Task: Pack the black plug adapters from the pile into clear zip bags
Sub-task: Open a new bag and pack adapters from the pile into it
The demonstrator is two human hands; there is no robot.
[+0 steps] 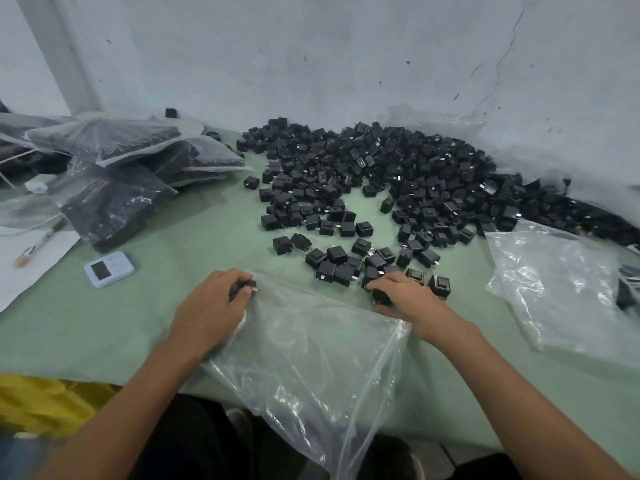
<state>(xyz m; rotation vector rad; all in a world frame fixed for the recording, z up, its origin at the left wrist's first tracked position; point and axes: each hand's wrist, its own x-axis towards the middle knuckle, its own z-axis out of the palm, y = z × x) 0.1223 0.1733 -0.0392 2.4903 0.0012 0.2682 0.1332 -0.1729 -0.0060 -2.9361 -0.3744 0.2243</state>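
A: In the head view, where are the hands?

B: Both are in the lower middle of the frame, over a green table [138, 323]. The left hand [211, 306] has its fingers curled round a black plug adapter [242, 287]. The adapter sticks out on the right side of the fingers, and its metal prongs point to the right. It is at the upper left edge of a clear zip bag [311, 358].

A: And the bag itself?

B: It lies flat and crumpled between the two forearms and hangs over the near table edge. I cannot tell if its mouth is open.

A: The right hand?

B: The right hand [401, 296] is at the upper right edge of the same bag. Its fingers are bent over a second adapter [381, 296] and the thumb is below it, so it grips this one. Loose adapters lie just beside the fingertips.

A: Where is the pile?

B: The pile [381, 168] fills the centre and upper right of the frame, against a grey wall [346, 64].

A: Other things?

B: Filled bags [114, 174] are stacked at the upper left. An empty bag [561, 289] lies at the right. A small white device [109, 269] and a brush [38, 242] on white paper [20, 268] are at the left, and something yellow [41, 400] is at the lower left.
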